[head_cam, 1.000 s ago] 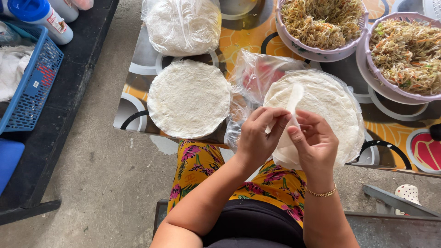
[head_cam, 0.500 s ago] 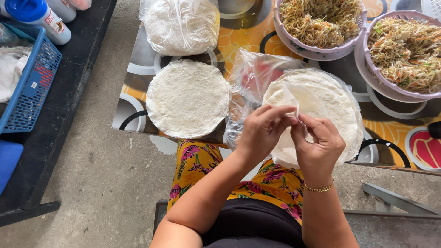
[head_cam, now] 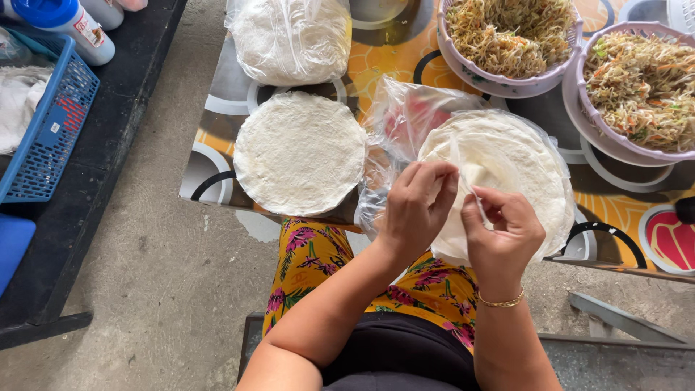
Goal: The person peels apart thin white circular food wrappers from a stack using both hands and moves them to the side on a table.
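Note:
A stack of thin round white wrappers (head_cam: 517, 170) lies on a clear plastic bag (head_cam: 405, 119) at the table's near edge. My left hand (head_cam: 416, 210) and my right hand (head_cam: 499, 228) sit together over the stack's near side, fingertips pinching the edge of the top wrapper, which is lifted and folded back a little. A gold bracelet circles my right wrist. A second round white wrapper (head_cam: 300, 152) lies flat to the left, untouched.
The table (head_cam: 394, 61) has an orange and black patterned top. A bagged pile of wrappers (head_cam: 289, 36) lies at the back. Two pink bowls of shredded vegetable filling (head_cam: 510, 32) (head_cam: 641, 87) stand at the right. A blue basket (head_cam: 43, 130) and bottles sit on a dark bench at the left.
My two hands have drawn closer together over the stack's near edge. The lifted flap of the top wrapper now stands lower between my fingers.

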